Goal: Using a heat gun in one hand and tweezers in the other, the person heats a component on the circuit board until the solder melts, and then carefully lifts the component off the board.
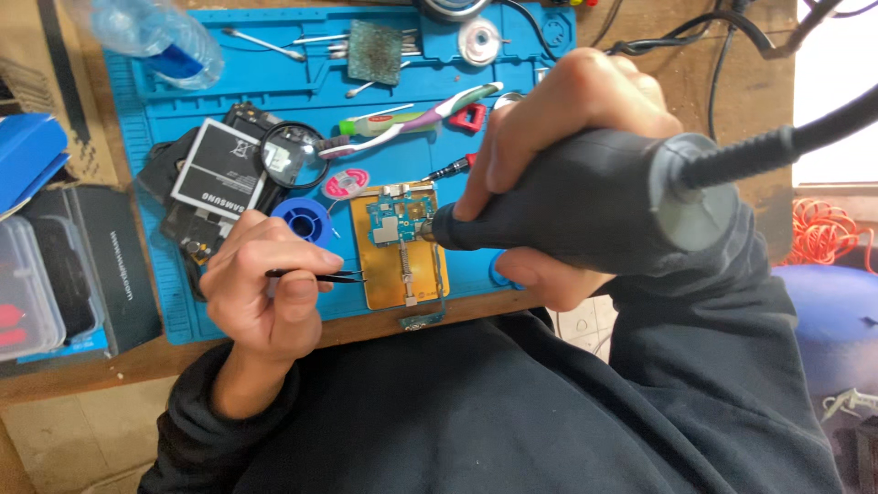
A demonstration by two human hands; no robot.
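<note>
My right hand grips a thick black hot-air handpiece with a ribbed cable, its nozzle touching or just over a small blue circuit board clamped in a gold holder. My left hand pinches black tweezers, whose tips point right toward the holder's left edge. Both rest over a blue work mat.
On the mat lie a phone battery, a magnifying glass, a blue solder spool, a toothbrush, a small screwdriver and swabs. A plastic bottle lies at top left. Boxes stand left; orange cord coils at right.
</note>
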